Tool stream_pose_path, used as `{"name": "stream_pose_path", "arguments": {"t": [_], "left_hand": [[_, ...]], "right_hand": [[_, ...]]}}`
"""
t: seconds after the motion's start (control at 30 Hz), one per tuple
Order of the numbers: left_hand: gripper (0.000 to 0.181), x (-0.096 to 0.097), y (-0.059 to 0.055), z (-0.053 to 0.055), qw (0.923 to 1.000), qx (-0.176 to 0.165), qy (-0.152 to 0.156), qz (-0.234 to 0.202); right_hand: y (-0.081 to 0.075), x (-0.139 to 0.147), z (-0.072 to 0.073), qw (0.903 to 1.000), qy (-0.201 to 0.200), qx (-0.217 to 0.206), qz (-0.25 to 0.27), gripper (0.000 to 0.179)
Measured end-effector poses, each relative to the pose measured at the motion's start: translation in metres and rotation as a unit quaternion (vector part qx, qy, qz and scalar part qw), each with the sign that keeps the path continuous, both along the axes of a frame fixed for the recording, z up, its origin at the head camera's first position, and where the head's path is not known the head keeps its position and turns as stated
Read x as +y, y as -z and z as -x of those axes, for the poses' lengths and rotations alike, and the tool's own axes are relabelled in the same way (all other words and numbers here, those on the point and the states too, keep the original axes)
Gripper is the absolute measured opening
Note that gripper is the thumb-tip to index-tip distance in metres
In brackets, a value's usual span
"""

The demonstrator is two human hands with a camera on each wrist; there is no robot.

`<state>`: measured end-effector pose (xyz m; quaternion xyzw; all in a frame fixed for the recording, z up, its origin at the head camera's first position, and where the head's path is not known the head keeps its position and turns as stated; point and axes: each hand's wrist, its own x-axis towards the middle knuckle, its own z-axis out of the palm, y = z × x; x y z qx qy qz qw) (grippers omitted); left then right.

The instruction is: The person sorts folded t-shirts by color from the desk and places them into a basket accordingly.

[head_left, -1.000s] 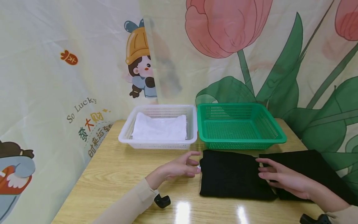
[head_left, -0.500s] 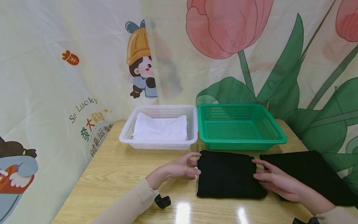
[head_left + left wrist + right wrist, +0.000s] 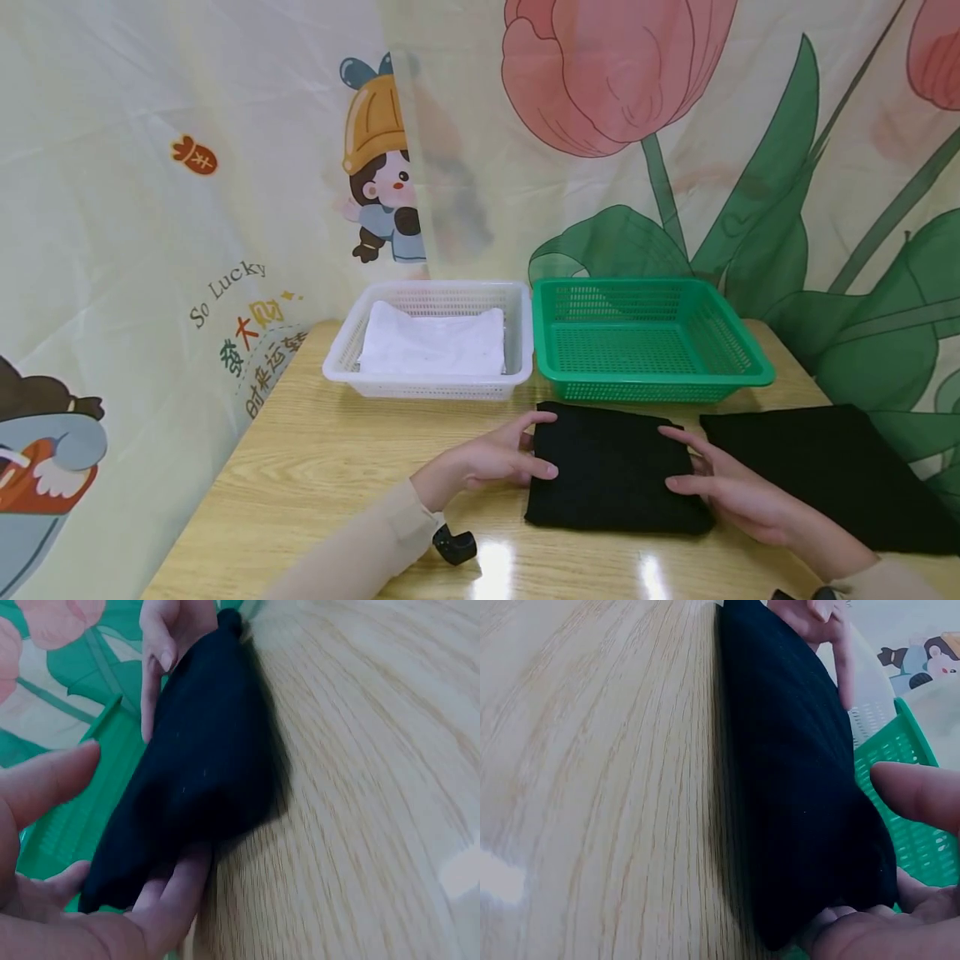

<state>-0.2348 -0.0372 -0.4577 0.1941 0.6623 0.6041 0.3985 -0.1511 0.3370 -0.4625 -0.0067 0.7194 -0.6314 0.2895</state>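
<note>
A folded black cloth point(image 3: 611, 471) lies on the table before me, with a hand at each of its short sides. At its left side, my left hand point(image 3: 498, 454) has its fingers tucked under the edge, and thumb and index finger reach over the top. In the left wrist view the cloth point(image 3: 202, 742) bulges above those fingers point(image 3: 184, 889). My right hand point(image 3: 738, 487) holds the opposite side likewise, fingers beneath and thumb above. The right wrist view shows its fingertips partly hidden under the cloth point(image 3: 802, 787).
A second black cloth point(image 3: 832, 475) lies flat at the right. Behind stand a white basket point(image 3: 431, 387) with a folded white cloth point(image 3: 433, 342) in it and a green basket point(image 3: 652, 390) beside it. A printed curtain point(image 3: 465, 150) hangs behind the wooden table point(image 3: 330, 467).
My right hand has moved left, and the folded cloth's right edge has come in with it. My left hand has shifted slightly right, its thumb and index finger now over the cloth.
</note>
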Motion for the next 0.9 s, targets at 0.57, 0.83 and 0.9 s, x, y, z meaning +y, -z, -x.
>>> {"name": "stream_pose_path", "arguments": {"t": [0.57, 0.83, 0.9], "left_hand": [[0.084, 0.016, 0.009, -0.003, 0.9977, -0.008, -0.046, -0.049], [0.08, 0.02, 0.014, -0.005, 0.9968, 0.039, -0.07, -0.001], [0.08, 0.02, 0.014, -0.006, 0.9963, 0.048, -0.07, 0.01]], "right_hand": [[0.011, -0.014, -0.003, 0.9973, 0.055, -0.003, 0.048, 0.083], [0.01, -0.02, -0.002, 0.998, 0.053, 0.032, 0.014, 0.086], [0.009, -0.02, -0.003, 0.9973, 0.054, 0.049, 0.007, 0.085]]}}
